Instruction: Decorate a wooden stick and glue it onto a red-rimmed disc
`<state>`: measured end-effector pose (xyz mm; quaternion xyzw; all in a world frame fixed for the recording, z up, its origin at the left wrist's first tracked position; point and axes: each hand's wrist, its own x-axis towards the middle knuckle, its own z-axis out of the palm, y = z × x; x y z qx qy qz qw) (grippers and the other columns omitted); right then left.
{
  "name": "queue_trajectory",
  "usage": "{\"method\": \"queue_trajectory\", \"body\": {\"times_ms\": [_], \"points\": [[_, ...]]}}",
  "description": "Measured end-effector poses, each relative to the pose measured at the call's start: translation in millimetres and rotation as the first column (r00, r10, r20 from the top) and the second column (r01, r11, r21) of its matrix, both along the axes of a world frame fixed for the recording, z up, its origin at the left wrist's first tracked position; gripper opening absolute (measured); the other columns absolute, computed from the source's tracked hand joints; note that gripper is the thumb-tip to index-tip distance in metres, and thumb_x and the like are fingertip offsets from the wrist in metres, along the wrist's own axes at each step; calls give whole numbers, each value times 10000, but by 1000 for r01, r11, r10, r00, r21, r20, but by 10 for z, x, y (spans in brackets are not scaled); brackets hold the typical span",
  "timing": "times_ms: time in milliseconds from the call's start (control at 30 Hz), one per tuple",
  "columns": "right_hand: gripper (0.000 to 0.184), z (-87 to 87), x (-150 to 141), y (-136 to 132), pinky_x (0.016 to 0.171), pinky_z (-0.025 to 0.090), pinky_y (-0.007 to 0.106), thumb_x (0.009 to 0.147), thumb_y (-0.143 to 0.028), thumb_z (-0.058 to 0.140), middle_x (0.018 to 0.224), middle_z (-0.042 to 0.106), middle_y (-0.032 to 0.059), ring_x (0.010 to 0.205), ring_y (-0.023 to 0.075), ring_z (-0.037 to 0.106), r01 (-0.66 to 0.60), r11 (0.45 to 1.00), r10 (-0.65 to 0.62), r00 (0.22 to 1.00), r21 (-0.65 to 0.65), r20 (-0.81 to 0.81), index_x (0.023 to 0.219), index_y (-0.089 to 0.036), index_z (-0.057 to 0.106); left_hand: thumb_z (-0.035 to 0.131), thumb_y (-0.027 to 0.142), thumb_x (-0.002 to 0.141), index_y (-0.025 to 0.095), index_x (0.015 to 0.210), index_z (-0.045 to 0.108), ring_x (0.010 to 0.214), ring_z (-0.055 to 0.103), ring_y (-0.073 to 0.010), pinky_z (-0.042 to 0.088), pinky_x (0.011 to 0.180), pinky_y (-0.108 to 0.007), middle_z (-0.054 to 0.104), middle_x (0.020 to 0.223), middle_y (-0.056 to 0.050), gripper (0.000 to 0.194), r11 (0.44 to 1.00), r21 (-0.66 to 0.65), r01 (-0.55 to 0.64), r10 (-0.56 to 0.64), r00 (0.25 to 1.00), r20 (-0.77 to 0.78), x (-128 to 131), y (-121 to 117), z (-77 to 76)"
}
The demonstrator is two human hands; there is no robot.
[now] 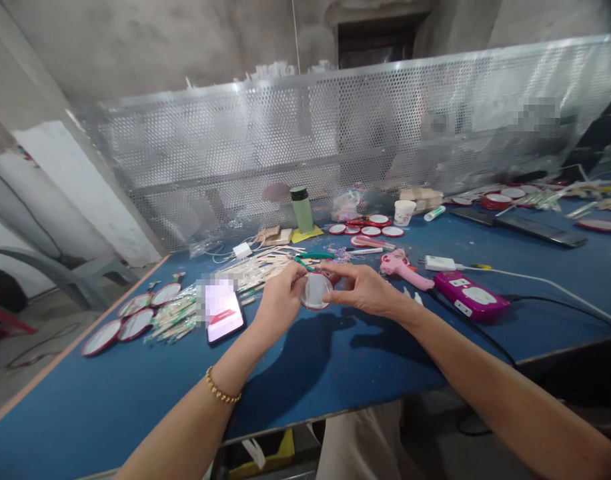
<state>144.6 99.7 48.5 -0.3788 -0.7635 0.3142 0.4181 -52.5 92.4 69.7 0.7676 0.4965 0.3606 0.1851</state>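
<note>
My left hand (281, 298) and my right hand (361, 289) together pinch a small round red-rimmed mirror (315, 291), held just above the blue table (135, 393) at its middle. The left fingers grip the mirror's left edge, the right fingers its right edge and top. A gold bracelet (221, 391) circles my left wrist. Behind the hands lie wooden sticks (263, 265) and green-handled pliers (315, 256).
A phone (223, 313) lies left of my hands, with more round mirrors (130, 320) and packets further left. A pink glue gun (403, 269), magenta power strip (470, 297), green bottle (302, 208), paper cup (404, 212) and mirrors (370, 229) sit behind. A perforated metal screen (335, 133) backs the table.
</note>
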Motion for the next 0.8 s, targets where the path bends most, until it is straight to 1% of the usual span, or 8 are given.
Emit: {"method": "queue_trajectory", "body": {"times_ms": [133,367,467,567,633,667,733,800], "points": [[623,-9,-22,-9,655,455,248,693,-397,792,934,722,26,737,144,588,-44,999,44,999,-9,2,1268,-190,668,459,204,857,206,848,564,614,542,-161,354,568,-252,562,639,20,106,998,-21,52,-53,998,-18,2,6,-15],[603,-8,-59,-18,714,473,267,698,-384,777,967,733,16,794,167,615,-102,991,99,994,-83,-38,1261,-196,671,465,182,858,206,857,584,674,577,-167,374,597,-256,606,683,12,121,999,28,46,-45,998,-50,-9,17,-40],[606,-2,-72,-26,751,476,279,689,-383,777,1006,733,20,827,178,625,-126,986,120,991,-110,-53,1253,-189,672,476,169,851,200,856,607,650,567,-160,382,609,-259,606,663,17,135,998,58,37,-32,996,-79,-12,26,-54],[525,-2,-84,-35,749,468,276,687,-387,772,936,728,8,802,174,617,-149,980,143,988,-130,-57,1163,-174,713,469,151,848,205,1014,634,614,562,-155,395,608,-261,620,651,30,240,997,59,54,-49,996,-79,-15,22,-52],[440,-11,-87,-38,700,454,261,693,-401,765,827,703,-8,741,160,593,-148,978,144,989,-146,-38,1060,-158,740,460,131,843,228,1120,632,716,617,-161,433,679,-269,692,772,13,340,992,76,105,-99,992,-80,-17,12,-39],[416,-19,-88,-36,674,443,254,695,-412,763,787,686,-14,717,154,580,-149,977,145,989,-154,-32,1019,-151,743,455,123,842,239,1123,642,798,641,-166,447,735,-277,719,864,1,357,987,90,135,-128,988,-85,-17,7,-31],[411,-36,-89,-28,643,426,246,690,-436,763,757,666,-18,696,147,564,-159,973,154,987,-169,-41,975,-142,738,446,119,848,242,1050,678,922,654,-177,451,821,-291,733,993,-10,331,978,111,177,-167,982,-93,-18,0,-20],[418,-49,-94,-17,634,421,245,688,-465,757,746,656,-17,687,144,559,-176,968,167,984,-179,-63,947,-137,729,446,124,852,233,991,692,931,658,-182,458,827,-292,736,995,-13,303,976,114,185,-175,981,-86,-20,1,-17]]}}
